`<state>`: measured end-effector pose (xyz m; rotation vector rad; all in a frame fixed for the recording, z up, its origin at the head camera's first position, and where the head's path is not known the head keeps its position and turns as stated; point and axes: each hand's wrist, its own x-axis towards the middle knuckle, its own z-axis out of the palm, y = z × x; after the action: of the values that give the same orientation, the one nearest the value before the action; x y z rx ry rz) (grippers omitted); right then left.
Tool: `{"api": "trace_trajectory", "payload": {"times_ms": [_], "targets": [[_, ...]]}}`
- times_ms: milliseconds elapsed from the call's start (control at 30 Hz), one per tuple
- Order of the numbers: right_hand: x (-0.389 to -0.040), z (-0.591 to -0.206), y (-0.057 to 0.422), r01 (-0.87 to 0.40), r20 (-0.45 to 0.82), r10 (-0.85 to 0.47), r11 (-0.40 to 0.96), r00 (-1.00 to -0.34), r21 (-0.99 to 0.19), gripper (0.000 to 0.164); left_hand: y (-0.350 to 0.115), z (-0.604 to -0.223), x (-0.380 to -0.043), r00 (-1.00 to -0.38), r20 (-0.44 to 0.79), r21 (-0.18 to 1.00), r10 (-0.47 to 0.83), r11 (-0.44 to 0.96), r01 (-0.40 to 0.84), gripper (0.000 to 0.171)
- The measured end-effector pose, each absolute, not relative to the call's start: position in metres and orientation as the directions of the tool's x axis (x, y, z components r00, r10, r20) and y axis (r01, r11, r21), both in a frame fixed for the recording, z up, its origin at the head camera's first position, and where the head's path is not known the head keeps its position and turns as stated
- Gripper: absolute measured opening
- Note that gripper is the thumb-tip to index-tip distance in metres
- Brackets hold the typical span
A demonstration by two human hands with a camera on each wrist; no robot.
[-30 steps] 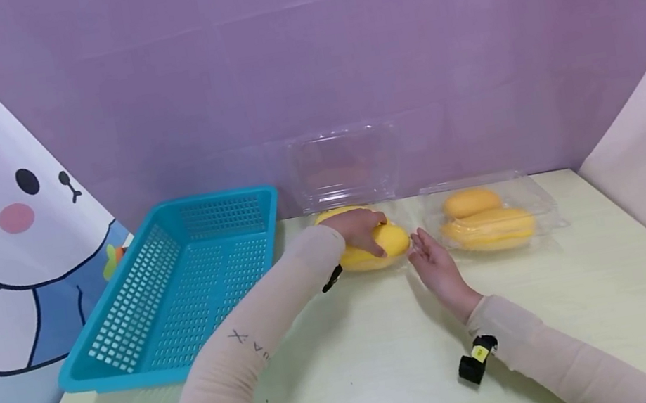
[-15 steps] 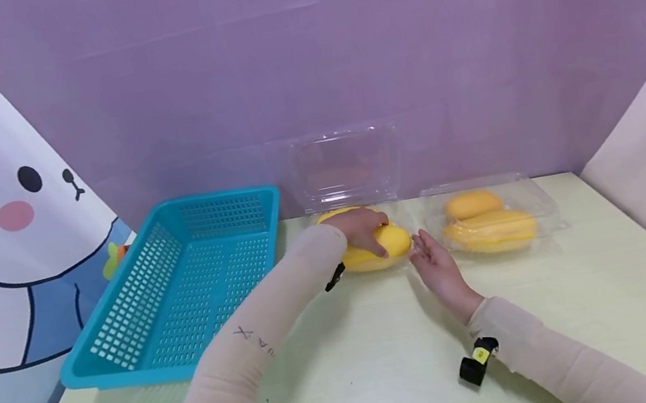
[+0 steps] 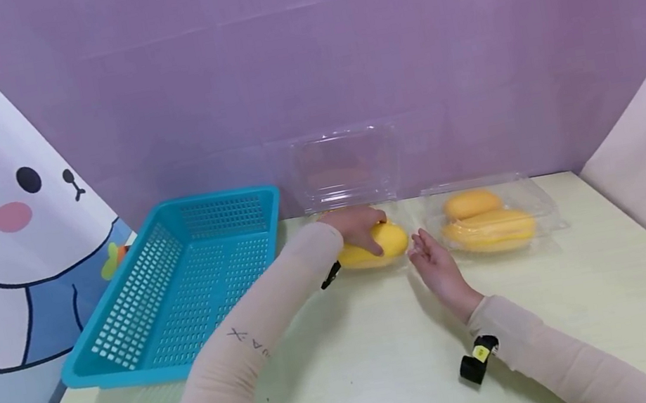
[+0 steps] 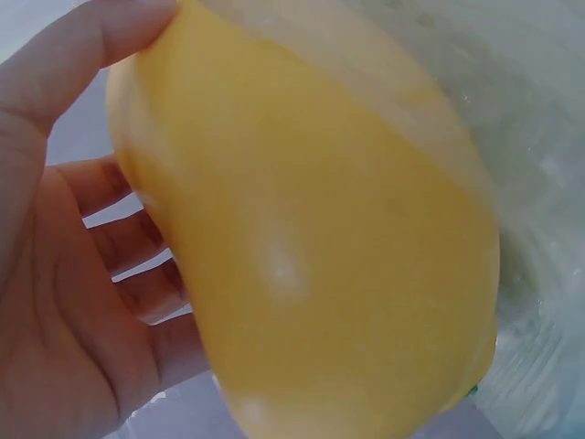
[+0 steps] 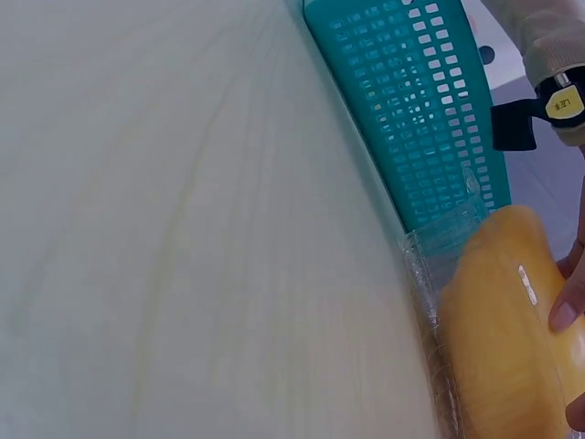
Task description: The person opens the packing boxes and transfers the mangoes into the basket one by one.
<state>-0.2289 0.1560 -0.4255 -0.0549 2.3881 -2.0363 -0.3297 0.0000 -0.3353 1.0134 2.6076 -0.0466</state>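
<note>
A yellow mango (image 3: 390, 240) lies in the base of a clear plastic clamshell box whose lid (image 3: 345, 165) stands raised behind it. My left hand (image 3: 358, 225) grips this mango from above, thumb toward the front and fingers on its far side. In the left wrist view the mango (image 4: 320, 229) fills the middle, beside the curled left hand (image 4: 82, 274). My right hand (image 3: 440, 274) is at the box's right edge, its fingers extended and palm turned toward the box. The right wrist view shows the mango (image 5: 503, 320) against the clear box wall (image 5: 425, 283).
A closed clear box (image 3: 536, 194) with two mangoes (image 3: 488, 231) inside stands to the right. On the left is a teal perforated basket (image 3: 181, 371), close to the open box. A purple cloth (image 3: 299, 56) hangs behind the pale table (image 3: 353, 382).
My left hand has shifted slightly left with the mango. A yellow patch visible behind that hand earlier is now mostly hidden. My right hand has stayed in place.
</note>
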Motion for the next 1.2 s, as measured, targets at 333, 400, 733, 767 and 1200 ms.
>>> {"api": "trace_trajectory", "payload": {"times_ms": [333, 400, 733, 767, 1200], "targets": [[-0.23, -0.427, 0.157, -0.033, 0.03, -0.016, 0.175, -0.999, -0.984, 0.059, -0.003, -0.317, -0.326, -0.683, -0.286, 0.132, 0.672, 0.734, 0.666, 0.066], [-0.23, -0.427, 0.157, -0.035, 0.033, -0.017, 0.175, -0.999, -0.984, 0.059, -0.004, -0.311, -0.324, -0.677, -0.275, 0.123, 0.682, 0.724, 0.679, 0.066], [-0.229, -0.426, 0.157, -0.039, 0.036, -0.017, 0.181, -0.999, -0.983, 0.059, -0.022, -0.285, -0.32, -0.666, -0.228, 0.142, 0.71, 0.701, 0.699, 0.067], [-0.228, -0.426, 0.157, -0.037, 0.034, -0.019, 0.181, -0.999, -0.983, 0.059, -0.024, -0.284, -0.32, -0.667, -0.224, 0.157, 0.711, 0.701, 0.695, 0.067], [-0.229, -0.427, 0.158, -0.013, 0.01, -0.015, 0.186, -1.0, -0.983, 0.06, -0.055, -0.26, -0.323, -0.684, -0.177, 0.185, 0.707, 0.707, 0.683, 0.061]]}}
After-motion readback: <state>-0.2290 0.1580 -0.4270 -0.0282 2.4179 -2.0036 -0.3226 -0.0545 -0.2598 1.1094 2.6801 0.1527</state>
